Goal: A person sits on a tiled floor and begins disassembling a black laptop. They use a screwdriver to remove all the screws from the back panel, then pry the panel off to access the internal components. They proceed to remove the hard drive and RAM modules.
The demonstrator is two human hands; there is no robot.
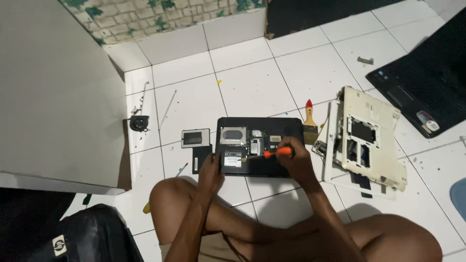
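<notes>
Closest in, the person sits cross-legged on the white tiled floor (252,82), bare knees spread, with a dark bag (92,237) by the left knee. Just past the knees lies a black laptop (286,127), upside down with its bottom covers off and the inner bays showing.

The left hand (211,172) rests on the laptop's near left corner, fingers curled over the edge, steadying it. The right hand (296,157) is closed around the orange-handled screwdriver (276,152), pinching the handle. The screwdriver lies nearly level, its long axis running left to right, tip pointing left toward the middle of the open base and handle out to the right.

Held so flat, the tip looks likely to ride out of a screw head and skid across the exposed boards; and any loosened screw could roll off over the tiles, where small parts already lie scattered.

Left of the laptop sit a removed grey cover plate (195,138) and, further off, a small round fan (139,122). To the right are a paintbrush (309,123) and a stripped cream-coloured laptop shell (371,138), and beyond it another open black laptop (427,87).
</notes>
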